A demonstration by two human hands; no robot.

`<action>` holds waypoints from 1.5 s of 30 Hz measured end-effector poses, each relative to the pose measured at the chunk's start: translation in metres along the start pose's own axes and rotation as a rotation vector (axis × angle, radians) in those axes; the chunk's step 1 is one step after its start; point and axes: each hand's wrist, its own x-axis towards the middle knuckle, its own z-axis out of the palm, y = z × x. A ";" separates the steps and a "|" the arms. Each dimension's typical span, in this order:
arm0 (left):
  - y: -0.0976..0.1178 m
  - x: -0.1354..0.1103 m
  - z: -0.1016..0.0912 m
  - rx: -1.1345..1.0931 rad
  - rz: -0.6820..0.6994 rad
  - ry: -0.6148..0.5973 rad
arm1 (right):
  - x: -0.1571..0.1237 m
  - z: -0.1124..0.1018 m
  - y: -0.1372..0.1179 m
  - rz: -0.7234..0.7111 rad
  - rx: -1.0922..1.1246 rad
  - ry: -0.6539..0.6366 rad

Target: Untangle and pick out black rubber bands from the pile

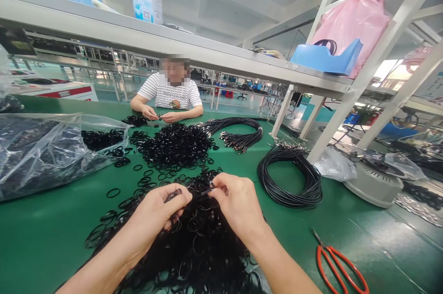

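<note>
My left hand (pixel 169 204) is closed around several black rings, some showing between its fingers and below the palm. Close to it on the right, my right hand (pixel 233 197) pinches a small black ring between thumb and fingertips. Both hands are above a big heap of black rings (pixel 194 257) on the green table (pixel 44 234). Loose rings lie scattered at the heap's left side. Beyond my hands is a second pile of black rings (pixel 175 144).
On the left lies a clear plastic bag (pixel 51 151) of black rings. Coiled black cables (pixel 289 176) and orange-handled scissors (pixel 337 261) are on the right. A co-worker (pixel 173 93) sits opposite, handling rings. A shelf (pixel 194 49) crosses above the table, its posts at right.
</note>
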 end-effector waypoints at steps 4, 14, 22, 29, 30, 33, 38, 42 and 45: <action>-0.006 0.006 -0.004 -0.061 -0.011 -0.012 | 0.006 -0.003 0.010 0.073 0.111 0.032; -0.009 0.006 -0.009 -0.268 -0.072 -0.050 | 0.002 -0.003 0.012 -0.048 -0.037 -0.113; -0.010 0.001 -0.006 -0.252 -0.050 -0.085 | -0.007 0.005 -0.012 -0.102 -0.063 -0.012; -0.003 -0.006 -0.001 -0.072 -0.072 -0.068 | -0.013 0.027 -0.012 -0.085 0.143 -0.105; -0.003 -0.006 -0.001 -0.055 -0.066 -0.069 | -0.013 0.029 -0.010 -0.077 0.179 -0.086; -0.003 -0.004 -0.001 -0.084 -0.018 -0.074 | -0.011 0.030 -0.006 -0.040 0.262 -0.018; -0.007 0.001 -0.002 -0.157 0.027 -0.086 | -0.007 0.027 -0.005 0.018 0.363 0.005; -0.009 0.004 -0.006 -0.183 -0.009 -0.007 | -0.003 0.025 -0.002 0.159 0.550 -0.040; -0.007 0.004 -0.009 -0.185 -0.014 0.069 | 0.000 0.023 0.002 0.246 0.638 -0.031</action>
